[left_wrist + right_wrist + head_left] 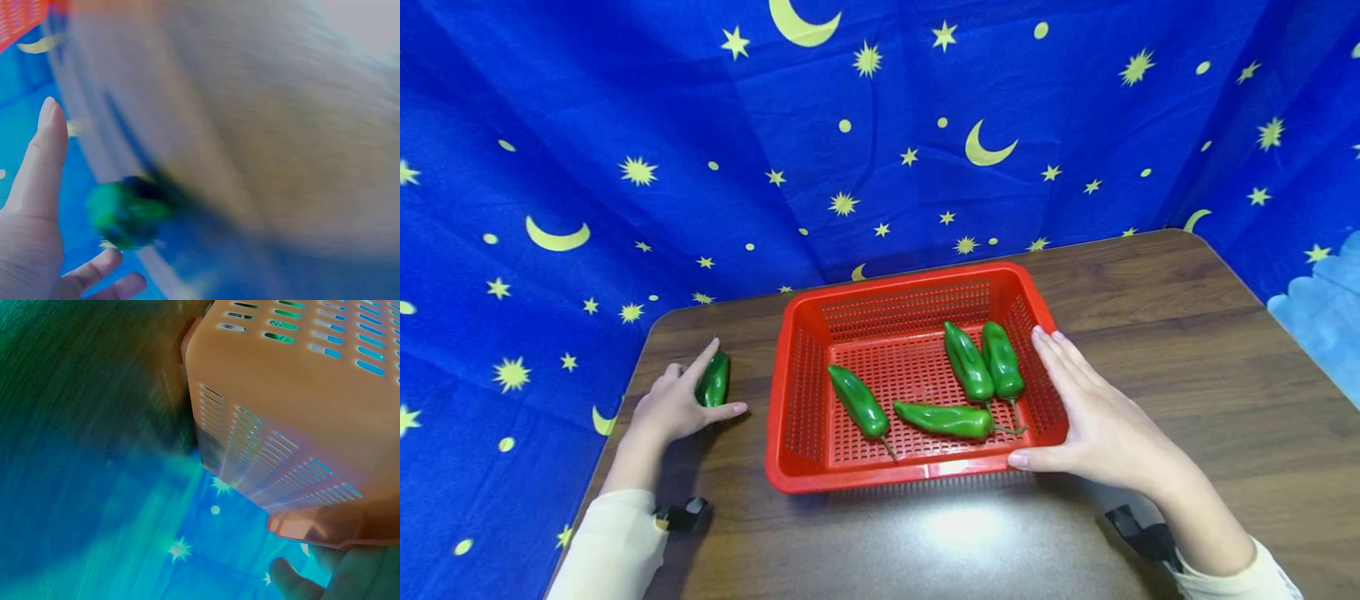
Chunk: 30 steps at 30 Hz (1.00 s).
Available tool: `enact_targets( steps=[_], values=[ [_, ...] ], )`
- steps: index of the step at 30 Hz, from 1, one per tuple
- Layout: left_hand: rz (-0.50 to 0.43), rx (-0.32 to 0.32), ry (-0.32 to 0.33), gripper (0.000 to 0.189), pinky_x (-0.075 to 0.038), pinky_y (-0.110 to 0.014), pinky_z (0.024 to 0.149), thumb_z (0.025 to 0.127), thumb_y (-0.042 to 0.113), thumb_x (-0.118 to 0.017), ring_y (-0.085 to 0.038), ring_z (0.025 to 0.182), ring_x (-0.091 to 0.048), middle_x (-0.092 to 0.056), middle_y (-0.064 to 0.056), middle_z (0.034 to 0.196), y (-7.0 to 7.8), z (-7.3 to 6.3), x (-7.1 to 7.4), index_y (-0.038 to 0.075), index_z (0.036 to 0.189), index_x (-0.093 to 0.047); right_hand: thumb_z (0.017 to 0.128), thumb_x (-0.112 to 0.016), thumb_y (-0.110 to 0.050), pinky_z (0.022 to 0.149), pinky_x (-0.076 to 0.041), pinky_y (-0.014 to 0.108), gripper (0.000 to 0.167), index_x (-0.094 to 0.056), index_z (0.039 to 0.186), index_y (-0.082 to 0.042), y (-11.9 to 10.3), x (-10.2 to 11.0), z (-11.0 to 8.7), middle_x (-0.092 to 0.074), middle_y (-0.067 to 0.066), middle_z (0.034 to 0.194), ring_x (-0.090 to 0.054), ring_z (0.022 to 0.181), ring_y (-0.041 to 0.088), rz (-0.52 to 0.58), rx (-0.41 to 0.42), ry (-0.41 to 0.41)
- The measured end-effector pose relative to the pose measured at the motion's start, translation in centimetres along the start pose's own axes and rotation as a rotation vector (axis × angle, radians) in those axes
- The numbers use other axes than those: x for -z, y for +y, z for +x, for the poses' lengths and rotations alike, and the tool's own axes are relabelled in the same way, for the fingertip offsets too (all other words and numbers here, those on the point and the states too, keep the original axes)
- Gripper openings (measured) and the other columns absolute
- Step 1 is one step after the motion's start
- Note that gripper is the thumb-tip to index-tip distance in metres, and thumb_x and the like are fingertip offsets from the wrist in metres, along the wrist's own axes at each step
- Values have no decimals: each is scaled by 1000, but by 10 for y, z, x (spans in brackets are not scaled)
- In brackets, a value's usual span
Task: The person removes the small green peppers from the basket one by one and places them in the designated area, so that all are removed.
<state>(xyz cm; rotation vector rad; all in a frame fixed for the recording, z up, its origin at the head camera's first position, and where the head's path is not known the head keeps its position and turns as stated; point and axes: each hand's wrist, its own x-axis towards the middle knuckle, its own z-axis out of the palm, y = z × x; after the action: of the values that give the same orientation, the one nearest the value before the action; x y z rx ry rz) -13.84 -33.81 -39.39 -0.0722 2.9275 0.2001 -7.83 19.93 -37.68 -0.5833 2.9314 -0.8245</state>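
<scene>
In the head view a red plastic basket (880,477) holds several green peppers: one at left (859,402), one lying crosswise (943,420), and two side by side (968,362) near the right wall. My right hand (1093,425) rests at its right front corner, thumb along the front rim and straight fingers on the right rim; the right wrist view shows fingertips (294,581) by the rim. At the table's left, my left hand (677,400) spreads thumb and fingers around another green pepper (717,379). The left wrist view shows that pepper (128,215) blurred, apart from the thumb.
The brown wooden table (1150,308) has its left edge close to my left hand. A blue curtain (700,125) with yellow moons and stars hangs behind and at both sides. Dark straps (681,514) with small devices sit at both wrists.
</scene>
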Motion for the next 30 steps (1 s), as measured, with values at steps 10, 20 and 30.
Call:
enact_targets(
  steps=[10,20,30],
  values=[
    [-157,-114,192,107,-39,-70,91,82,64,-70,-51,119,-45,-45,-33,132,30,-4,32,25,161,-9,64,-78,-74,110,-33,65,134,-5,161,-20,-1,1,-1,-9,8,168,-11,155,28,2,6,16],
    [-351,-257,268,101,-45,-61,89,84,49,-76,-41,112,-50,-48,-25,131,83,-7,60,25,161,-14,64,-78,-74,109,-33,66,134,-3,161,-20,1,1,-1,-9,8,168,-11,155,28,2,0,7],
    [-322,-304,212,96,-46,-59,90,88,53,-70,-38,123,-47,-47,-23,136,127,-13,78,32,160,-11,65,-76,-75,109,-33,67,133,-2,161,-21,-1,2,0,-7,5,168,-9,155,29,0,-6,-9]
  ],
)
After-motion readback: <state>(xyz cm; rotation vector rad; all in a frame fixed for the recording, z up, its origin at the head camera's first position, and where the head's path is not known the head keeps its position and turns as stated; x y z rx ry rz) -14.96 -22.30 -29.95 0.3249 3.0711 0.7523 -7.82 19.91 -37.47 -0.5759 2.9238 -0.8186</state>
